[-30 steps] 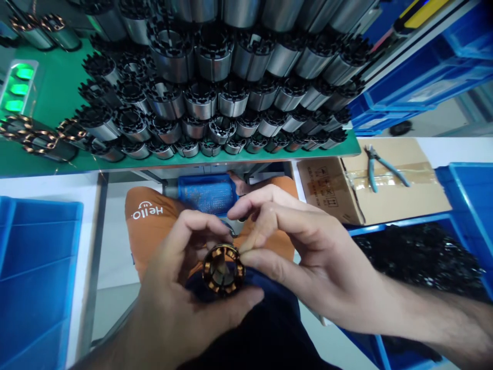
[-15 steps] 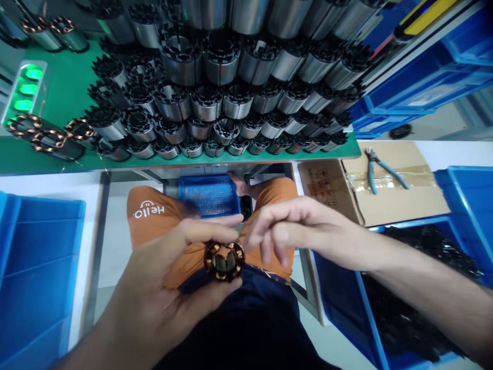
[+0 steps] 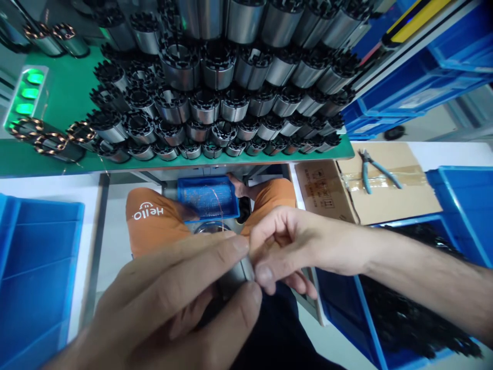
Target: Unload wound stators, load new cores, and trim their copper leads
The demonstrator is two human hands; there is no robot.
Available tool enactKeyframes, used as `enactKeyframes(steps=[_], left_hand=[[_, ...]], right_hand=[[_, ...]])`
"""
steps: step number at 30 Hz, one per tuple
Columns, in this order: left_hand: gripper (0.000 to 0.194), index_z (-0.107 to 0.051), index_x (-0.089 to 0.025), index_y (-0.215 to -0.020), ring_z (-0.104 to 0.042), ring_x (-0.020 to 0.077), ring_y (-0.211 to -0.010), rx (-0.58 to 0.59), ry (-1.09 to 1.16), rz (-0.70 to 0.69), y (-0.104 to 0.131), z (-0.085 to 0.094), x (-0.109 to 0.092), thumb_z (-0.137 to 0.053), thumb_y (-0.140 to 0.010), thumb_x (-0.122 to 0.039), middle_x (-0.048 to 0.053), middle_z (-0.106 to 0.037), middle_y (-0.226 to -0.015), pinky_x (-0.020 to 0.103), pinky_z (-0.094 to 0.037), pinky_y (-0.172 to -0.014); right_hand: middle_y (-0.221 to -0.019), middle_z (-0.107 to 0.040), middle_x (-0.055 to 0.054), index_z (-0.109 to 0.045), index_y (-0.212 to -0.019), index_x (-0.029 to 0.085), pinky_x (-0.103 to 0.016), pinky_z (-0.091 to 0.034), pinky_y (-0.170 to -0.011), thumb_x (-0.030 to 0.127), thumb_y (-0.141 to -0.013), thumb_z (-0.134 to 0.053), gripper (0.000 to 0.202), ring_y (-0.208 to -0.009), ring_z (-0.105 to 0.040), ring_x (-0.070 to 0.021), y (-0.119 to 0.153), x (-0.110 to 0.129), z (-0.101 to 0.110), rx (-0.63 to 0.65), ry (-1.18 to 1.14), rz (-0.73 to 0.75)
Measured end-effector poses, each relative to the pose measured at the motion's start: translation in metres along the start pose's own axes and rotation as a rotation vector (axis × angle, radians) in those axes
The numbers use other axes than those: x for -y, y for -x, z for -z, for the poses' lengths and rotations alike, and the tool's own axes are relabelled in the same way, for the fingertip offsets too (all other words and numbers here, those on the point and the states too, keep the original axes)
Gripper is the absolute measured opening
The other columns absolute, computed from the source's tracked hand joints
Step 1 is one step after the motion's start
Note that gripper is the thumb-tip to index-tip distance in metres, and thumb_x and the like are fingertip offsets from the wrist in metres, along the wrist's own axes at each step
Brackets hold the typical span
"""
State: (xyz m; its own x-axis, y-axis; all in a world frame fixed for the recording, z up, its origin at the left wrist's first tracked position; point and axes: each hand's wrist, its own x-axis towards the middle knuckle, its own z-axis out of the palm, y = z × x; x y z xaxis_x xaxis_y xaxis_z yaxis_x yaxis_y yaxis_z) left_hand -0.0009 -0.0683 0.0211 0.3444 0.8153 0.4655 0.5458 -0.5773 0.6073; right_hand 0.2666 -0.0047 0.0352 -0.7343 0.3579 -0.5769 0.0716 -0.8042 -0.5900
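Observation:
A wound motor stator [image 3: 235,277], its grey metal side turned up, is gripped between the thumb and fingers of my left hand [image 3: 173,293] above my lap. My right hand [image 3: 295,249] is closed, its thumb and bent fingers pressed together at the right end of the stator. What lies between those fingertips is hidden. A thin copper wire [image 3: 220,200] rises just beyond my left fingers, over the blue bin on the floor. The stator's copper windings are out of sight behind my hands.
Rows of stacked stator cores [image 3: 206,105] fill the green bench [image 3: 173,163]; copper-wound stators [image 3: 54,144] stand at its left. Cutting pliers [image 3: 372,169] lie on a cardboard box [image 3: 414,198] at right. A blue bin [image 3: 365,313] of black parts stands below, another blue bin [image 3: 42,257] at left.
My left hand has turned the stator so its side faces up instead of its wound end. My right hand has come in from apart to touch the stator's end with its fingers closed.

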Motion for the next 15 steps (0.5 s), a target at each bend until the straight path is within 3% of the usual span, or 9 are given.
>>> enactKeyframes(steps=[2, 4, 5, 7, 9, 11, 12, 15], left_hand=[[0.039, -0.081, -0.043, -0.124, -0.074, 0.0066, -0.126, 0.0, -0.082, -0.129, -0.004, -0.001, 0.008, -0.068, -0.108, -0.01, -0.021, -0.069, -0.155, 0.018, -0.052, -0.129], [0.032, -0.077, -0.033, -0.134, -0.077, 0.0116, -0.125, 0.075, -0.093, -0.179, -0.014, 0.0, 0.017, -0.072, -0.106, -0.018, -0.01, -0.077, -0.146, 0.021, -0.054, -0.128], [0.032, -0.074, -0.029, -0.136, -0.08, 0.0137, -0.12, 0.147, -0.044, -0.137, -0.019, 0.001, 0.021, -0.074, -0.104, -0.022, -0.007, -0.08, -0.138, 0.022, -0.059, -0.122], [0.032, -0.069, -0.029, -0.137, -0.083, 0.0152, -0.11, 0.324, 0.145, 0.072, -0.029, 0.002, 0.027, -0.071, -0.105, -0.03, -0.005, -0.084, -0.125, 0.022, -0.068, -0.101], [0.031, -0.067, -0.034, -0.139, -0.083, 0.0139, -0.109, 0.416, 0.295, 0.235, -0.034, 0.003, 0.03, -0.069, -0.108, -0.035, -0.007, -0.083, -0.125, 0.018, -0.067, -0.086], [0.035, -0.069, -0.036, -0.142, -0.081, 0.0112, -0.115, 0.356, 0.279, 0.204, -0.034, 0.003, 0.028, -0.075, -0.107, -0.034, -0.008, -0.082, -0.131, 0.014, -0.064, -0.095], [0.037, -0.071, -0.035, -0.14, -0.08, 0.0093, -0.118, 0.285, 0.23, 0.141, -0.032, 0.003, 0.026, -0.08, -0.105, -0.031, -0.009, -0.082, -0.133, 0.011, -0.06, -0.103], [0.035, -0.08, -0.04, -0.127, -0.077, 0.008, -0.126, 0.098, 0.157, 0.103, -0.022, 0.002, 0.01, -0.087, -0.101, -0.018, -0.015, -0.079, -0.14, 0.012, -0.049, -0.124]], right_hand=[[-0.077, -0.074, 0.001, -0.08, -0.093, 0.017, -0.019, -0.051, -0.046, 0.047, -0.093, -0.093, 0.033, -0.052, -0.058, -0.0079, 0.001, -0.002, -0.004, -0.06, 0.188, 0.104], [-0.073, -0.069, 0.002, -0.074, -0.085, 0.02, -0.022, -0.046, -0.049, 0.038, -0.101, -0.084, 0.026, -0.057, -0.056, -0.0095, 0.006, -0.003, -0.008, -0.216, 0.554, 0.374], [-0.07, -0.065, 0.002, -0.07, -0.079, 0.022, -0.024, -0.042, -0.05, 0.031, -0.102, -0.079, 0.027, -0.058, -0.053, -0.0106, 0.009, -0.002, -0.011, -0.283, 0.742, 0.522], [-0.066, -0.056, 0.003, -0.063, -0.072, 0.025, -0.031, -0.035, -0.051, 0.019, -0.102, -0.071, 0.032, -0.06, -0.046, -0.0129, 0.018, 0.003, -0.012, -0.343, 1.034, 0.748], [-0.068, -0.056, 0.002, -0.066, -0.074, 0.026, -0.032, -0.037, -0.055, 0.019, -0.103, -0.072, 0.031, -0.063, -0.048, -0.0145, 0.026, 0.01, -0.01, -0.375, 1.152, 0.832], [-0.081, -0.066, 0.0, -0.074, -0.085, 0.026, -0.03, -0.047, -0.061, 0.034, -0.1, -0.087, 0.022, -0.072, -0.06, -0.0151, 0.032, 0.017, -0.004, -0.449, 1.086, 0.774], [-0.09, -0.071, -0.002, -0.077, -0.091, 0.025, -0.029, -0.053, -0.064, 0.042, -0.094, -0.095, 0.026, -0.077, -0.065, -0.0159, 0.033, 0.019, -0.001, -0.454, 0.948, 0.674], [-0.099, -0.075, -0.006, -0.079, -0.102, 0.019, -0.027, -0.061, -0.061, 0.059, -0.088, -0.097, 0.046, -0.08, -0.071, -0.0172, 0.027, 0.014, 0.005, -0.251, 0.385, 0.279]])
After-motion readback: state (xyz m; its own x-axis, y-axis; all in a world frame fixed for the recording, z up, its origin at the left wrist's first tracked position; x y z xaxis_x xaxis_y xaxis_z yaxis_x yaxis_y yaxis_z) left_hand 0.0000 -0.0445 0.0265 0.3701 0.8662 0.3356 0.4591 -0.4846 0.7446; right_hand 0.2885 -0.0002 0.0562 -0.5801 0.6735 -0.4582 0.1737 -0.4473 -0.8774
